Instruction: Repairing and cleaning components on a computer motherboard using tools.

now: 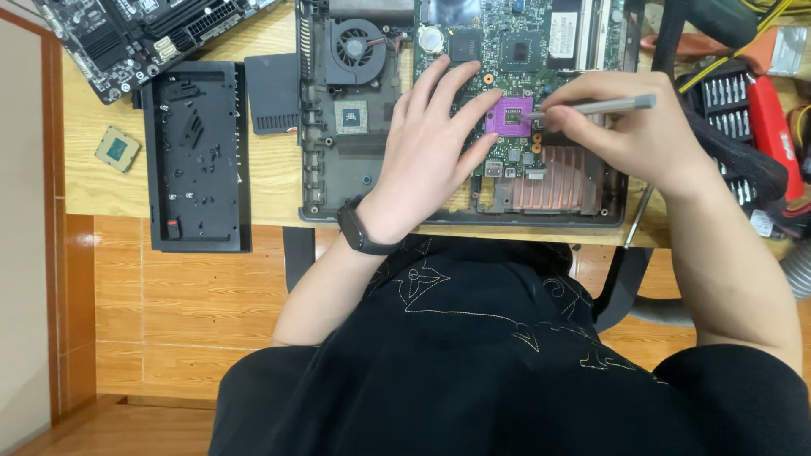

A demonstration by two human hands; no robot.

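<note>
An opened laptop base (338, 181) lies on the wooden table, its green circuit board (524, 42) exposed, with a round fan (355, 46) and copper heatsink fins (553, 190). My left hand (431, 143) rests flat on the board, fingers spread, fingertips beside the purple processor socket (514, 116). A black band sits on that wrist. My right hand (617, 127) grips a thin silver screwdriver (621, 105), whose tip touches the right edge of the purple socket.
A black plastic cover panel (198, 160) with several loose screws lies at the left. Beside it are a small loose processor chip (117, 149) and a second board (127, 38). A screwdriver bit set (726, 97) and red-handled tools (773, 127) stand at the right.
</note>
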